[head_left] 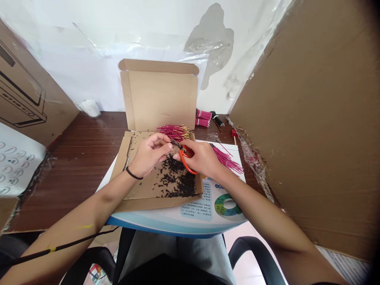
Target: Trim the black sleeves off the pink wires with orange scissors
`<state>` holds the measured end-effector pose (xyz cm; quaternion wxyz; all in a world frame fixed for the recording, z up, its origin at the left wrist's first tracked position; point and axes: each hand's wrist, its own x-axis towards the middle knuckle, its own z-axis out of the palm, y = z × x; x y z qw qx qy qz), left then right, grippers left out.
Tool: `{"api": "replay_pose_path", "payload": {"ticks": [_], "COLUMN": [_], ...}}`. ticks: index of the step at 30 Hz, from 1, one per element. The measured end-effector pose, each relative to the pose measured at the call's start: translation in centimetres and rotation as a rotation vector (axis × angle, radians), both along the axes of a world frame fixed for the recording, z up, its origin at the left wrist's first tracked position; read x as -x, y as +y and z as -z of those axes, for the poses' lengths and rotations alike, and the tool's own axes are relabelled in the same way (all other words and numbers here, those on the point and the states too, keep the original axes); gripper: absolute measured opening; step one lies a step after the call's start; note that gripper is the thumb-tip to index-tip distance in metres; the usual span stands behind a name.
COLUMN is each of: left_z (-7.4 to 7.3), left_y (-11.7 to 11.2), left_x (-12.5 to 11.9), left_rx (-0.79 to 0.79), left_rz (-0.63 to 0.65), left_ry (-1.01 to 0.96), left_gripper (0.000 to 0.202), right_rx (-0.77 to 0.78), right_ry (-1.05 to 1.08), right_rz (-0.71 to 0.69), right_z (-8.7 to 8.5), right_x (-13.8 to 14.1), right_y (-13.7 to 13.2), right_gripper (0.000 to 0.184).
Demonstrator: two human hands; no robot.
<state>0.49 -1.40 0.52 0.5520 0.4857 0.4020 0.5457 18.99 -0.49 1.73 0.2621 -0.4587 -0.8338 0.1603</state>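
My right hand (204,156) grips a pair of scissors (190,168) by its orange handles. Their dark blades point left, toward the fingertips of my left hand (150,154), which are pinched together over an open cardboard box (136,193). What the left fingers hold is too small and too hidden to make out. Below both hands, many short black clippings (185,184) lie heaped in the box, thickest at its right side. At the back of the box rests a pile of thin magenta wires or sticks (173,132) with yellowish ends.
Right of the box, more magenta strands with black ends (227,160) lie on a printed white sheet (175,221). Tied magenta bundles (203,118) and a black bundle (218,118) sit behind. Tall cardboard (311,118) stands at the right. A white roll (90,108) is at the back left.
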Motion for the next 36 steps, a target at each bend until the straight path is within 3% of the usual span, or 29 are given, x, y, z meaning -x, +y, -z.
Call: {"api": "replay_pose_path", "payload": {"ticks": [4, 11, 14, 18, 22, 27, 29, 31, 33, 36], "left_z": [0.1, 0.0, -0.2, -0.6, -1.2, -1.8, -1.8, -1.7, -1.7, -1.4], "left_y": [0.1, -0.6, -1.1, -1.5, -1.5, -1.1, -1.0, -0.9, -0.9, -1.0], "left_x": [0.1, -0.4, -0.7, -1.0, -0.7, 1.2, 1.9, 2.2, 2.1, 1.5], "left_rx": [-0.068, -0.273, -0.265, -0.124, 0.091, 0.459, 0.552, 0.573, 0.489, 0.15], "left_rz": [-0.044, -0.297, -0.363, -0.285, -0.056, 0.581, 0.838, 0.999, 0.922, 0.397], "left_ry": [0.082, 0.373, 0.397, 0.3, 0.068, -0.105, -0.11, -0.095, -0.067, 0.133], "left_gripper": [0.022, 0.014, 0.011, 0.01, 0.013, 0.02, 0.019, 0.02, 0.024, 0.023], "right_rx": [-0.003, -0.005, -0.016, -0.047, -0.135, -0.312, -0.385, -0.425, -0.4, -0.283], "right_ry": [-0.008, -0.003, -0.025, -0.038, -0.025, -0.054, -0.066, -0.059, -0.047, -0.049], "right_rz": [0.005, 0.027, 0.034, -0.004, -0.089, -0.347, -0.431, -0.489, -0.464, -0.231], "right_z": [0.1, 0.2, 0.2, 0.4, 0.7, 0.9, 0.8, 0.8, 0.8, 0.7], "right_x": [0.0, 0.2, 0.4, 0.3, -0.5, -1.6, -1.7, -1.6, -1.5, -1.3], "right_y": [0.1, -0.2, -0.3, -0.1, 0.6, 1.3, 1.2, 1.1, 0.9, 0.8], "right_gripper": [0.044, 0.048, 0.048, 0.048, 0.05, 0.052, 0.051, 0.048, 0.047, 0.048]}}
